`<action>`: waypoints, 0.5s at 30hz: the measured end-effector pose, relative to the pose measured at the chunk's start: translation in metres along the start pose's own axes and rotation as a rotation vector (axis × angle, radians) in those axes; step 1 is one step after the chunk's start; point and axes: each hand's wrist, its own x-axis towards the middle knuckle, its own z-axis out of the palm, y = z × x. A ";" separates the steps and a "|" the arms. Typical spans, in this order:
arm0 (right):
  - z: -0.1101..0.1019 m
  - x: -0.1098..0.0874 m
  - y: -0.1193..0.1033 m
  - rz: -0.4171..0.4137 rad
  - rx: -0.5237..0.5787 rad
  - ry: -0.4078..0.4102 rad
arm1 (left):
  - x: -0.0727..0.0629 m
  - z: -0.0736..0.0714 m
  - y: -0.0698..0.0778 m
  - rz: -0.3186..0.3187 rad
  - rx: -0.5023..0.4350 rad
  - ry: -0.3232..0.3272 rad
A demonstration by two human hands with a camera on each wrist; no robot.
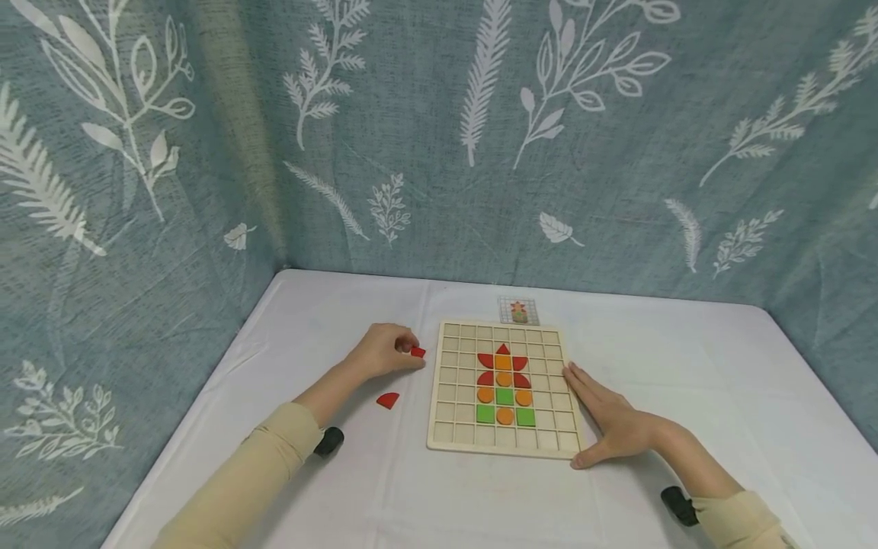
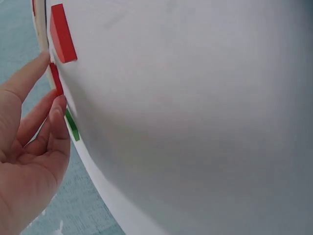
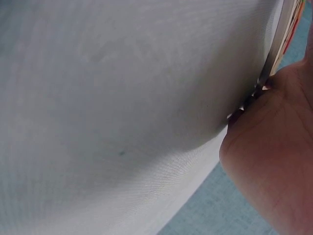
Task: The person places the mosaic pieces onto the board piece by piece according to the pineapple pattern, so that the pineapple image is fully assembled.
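Observation:
My left hand (image 1: 386, 351) pinches a small red piece (image 1: 418, 351) between thumb and fingers, left of the wooden grid board (image 1: 453, 393). In the left wrist view the held red piece (image 2: 56, 81) shows at the fingertips. A loose red quarter-circle piece (image 1: 387, 400) lies on the cloth nearer me. Beyond my fingers sits a green piece (image 2: 72, 125), hidden in the head view. My right hand (image 1: 617, 422) rests along the board's right edge, fingers extended and thumb by the near corner. Red, orange and green pieces form a figure on the board.
A small pattern card (image 1: 519, 310) with a similar coloured figure lies behind the board's far edge. White cloth (image 1: 343, 488) covers the table. A blue-green leaf-print curtain (image 1: 425, 137) hangs along the back and sides.

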 end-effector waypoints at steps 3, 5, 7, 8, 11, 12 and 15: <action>0.000 -0.001 0.001 0.002 -0.003 0.003 | -0.006 -0.002 -0.001 -0.010 -0.001 -0.005; 0.000 -0.001 0.002 0.002 -0.004 0.005 | -0.009 -0.002 -0.002 -0.017 -0.003 -0.003; 0.000 -0.001 0.002 0.001 -0.001 0.005 | -0.009 -0.002 -0.003 -0.004 -0.005 -0.002; 0.001 0.000 0.003 0.001 0.001 0.004 | -0.009 -0.001 -0.004 0.006 -0.014 -0.001; 0.002 0.000 0.003 0.001 0.004 0.002 | -0.008 0.001 -0.006 0.068 -0.045 -0.005; 0.002 0.000 0.003 0.000 0.005 0.002 | -0.007 0.001 -0.007 0.085 -0.056 -0.009; 0.003 0.001 0.003 -0.006 0.000 0.005 | -0.005 0.003 -0.010 0.117 -0.086 -0.021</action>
